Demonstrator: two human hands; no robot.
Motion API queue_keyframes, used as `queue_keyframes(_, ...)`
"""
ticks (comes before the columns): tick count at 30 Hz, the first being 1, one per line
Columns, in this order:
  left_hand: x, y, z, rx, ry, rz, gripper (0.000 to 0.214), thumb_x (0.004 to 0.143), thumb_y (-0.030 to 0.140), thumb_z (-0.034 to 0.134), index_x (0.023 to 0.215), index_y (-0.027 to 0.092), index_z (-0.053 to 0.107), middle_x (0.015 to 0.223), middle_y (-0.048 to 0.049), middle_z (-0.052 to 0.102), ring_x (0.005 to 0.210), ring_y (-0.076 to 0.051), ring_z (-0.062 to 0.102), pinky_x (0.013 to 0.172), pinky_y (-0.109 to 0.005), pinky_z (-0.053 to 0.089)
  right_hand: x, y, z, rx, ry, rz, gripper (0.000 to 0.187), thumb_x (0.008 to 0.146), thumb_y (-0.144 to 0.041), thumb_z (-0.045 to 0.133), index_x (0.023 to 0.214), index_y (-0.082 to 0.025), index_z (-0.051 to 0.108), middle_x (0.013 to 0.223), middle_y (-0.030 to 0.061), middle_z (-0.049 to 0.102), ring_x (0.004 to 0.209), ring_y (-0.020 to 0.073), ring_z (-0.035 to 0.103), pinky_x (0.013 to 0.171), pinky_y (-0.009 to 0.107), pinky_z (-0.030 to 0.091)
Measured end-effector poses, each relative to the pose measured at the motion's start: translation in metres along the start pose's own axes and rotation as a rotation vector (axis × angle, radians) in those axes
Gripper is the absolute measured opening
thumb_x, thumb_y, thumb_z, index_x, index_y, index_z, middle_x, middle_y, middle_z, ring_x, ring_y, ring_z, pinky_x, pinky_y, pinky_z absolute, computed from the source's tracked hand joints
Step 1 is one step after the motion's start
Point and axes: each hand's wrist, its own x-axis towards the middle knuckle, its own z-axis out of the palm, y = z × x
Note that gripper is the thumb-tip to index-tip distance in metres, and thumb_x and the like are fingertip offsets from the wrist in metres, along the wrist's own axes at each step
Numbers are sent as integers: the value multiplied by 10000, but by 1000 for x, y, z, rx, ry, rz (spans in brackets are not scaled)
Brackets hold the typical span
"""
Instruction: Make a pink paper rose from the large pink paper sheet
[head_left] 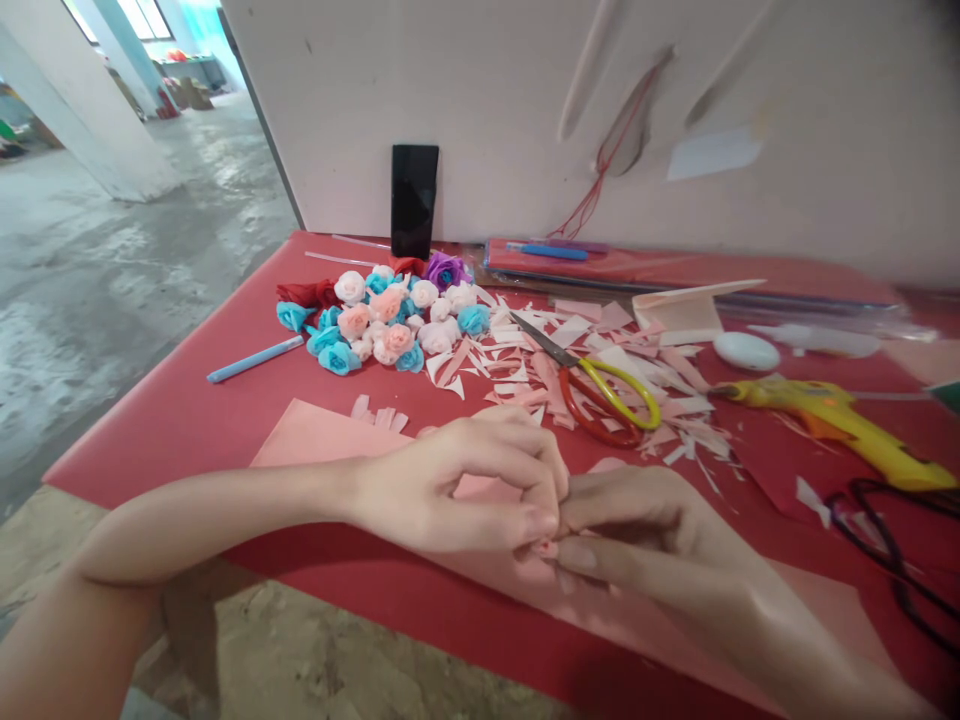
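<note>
My left hand (480, 485) and my right hand (652, 540) meet fingertip to fingertip over the table. Between their thumbs and fingers they pinch a small pink paper piece (548, 548), rolled up tight; most of it is hidden by the fingers. Under both hands lies a long pink paper sheet (307, 437). Beyond my left hand are a few short pink strips (382, 416). Scissors (581, 370) with red and yellow handles rest on paper scraps (517, 378) past my fingers. Several paper flowers (390, 310) in pink, white, blue, red and purple are bunched behind.
A yellow glue gun (847, 415) with a dark cord (892, 560) lies at the right, near a white oval object (746, 351). A phone (414, 200) leans on the back panel. A blue pen (255, 359) lies left; wrapped sheets (675, 275) run along the back of the red table (172, 390).
</note>
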Motion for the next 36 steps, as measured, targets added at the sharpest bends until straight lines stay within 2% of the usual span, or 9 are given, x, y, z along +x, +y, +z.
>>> queue_keyframes(5,-1,0,1,56,-14,22,202,784,157,504,583,140,498,705,-61,573,701,-132,526,727,-298,429,-3,-1,1,-39,102,89,29,600,-239,734,577,-222,737,504,-11,537,454,69,407,424,185,361)
queue_keyframes(10,-1,0,-1,63,-21,34,180,809,153,465,631,144,493,725,-66,578,741,-135,533,770,-292,420,0,0,-2,-56,-11,40,48,629,-208,710,591,-216,738,542,-6,534,495,72,440,423,160,341)
queue_keyframes(14,-1,0,-1,43,-11,48,173,807,150,481,634,150,474,695,-56,572,728,-127,515,807,-276,407,0,1,-2,70,-27,60,130,648,-170,691,530,-222,710,496,-42,441,449,49,380,413,154,317)
queue_keyframes(18,-1,1,1,50,-22,39,185,815,147,469,630,152,466,701,-54,565,732,-128,501,803,-276,400,1,2,-3,10,-16,21,122,637,-180,703,525,-227,707,532,-25,500,441,55,386,389,159,313)
queue_keyframes(25,-1,5,0,10,-33,-29,193,809,103,466,622,146,473,728,-51,571,754,-113,497,844,-250,374,6,1,-7,-326,-19,-267,75,703,-312,673,672,-324,739,532,-29,600,421,76,486,364,119,406)
queue_keyframes(28,-1,5,0,-10,-33,-47,185,807,108,476,624,132,495,726,-61,576,759,-119,504,840,-257,364,5,0,-7,-467,-12,-397,128,704,-223,678,707,-340,732,570,-47,664,513,81,581,503,101,472)
queue_keyframes(30,-2,5,1,-36,-33,-56,181,809,106,475,632,125,504,721,-63,579,760,-121,504,834,-256,365,3,1,-7,-554,52,-489,174,697,-153,670,674,-319,717,568,-57,663,508,84,593,533,114,490)
queue_keyframes(33,-2,4,2,-55,-18,-77,181,808,99,473,632,129,503,726,-57,577,755,-115,506,832,-251,370,0,2,-7,-677,110,-634,185,705,-108,638,646,-280,673,545,-55,634,455,88,557,476,139,483)
queue_keyframes(36,-1,5,4,-70,3,-67,186,801,90,476,620,129,499,725,-53,574,737,-107,505,847,-246,371,-3,3,-8,-753,128,-732,203,713,-84,609,711,-283,648,600,-43,644,448,99,537,410,168,457)
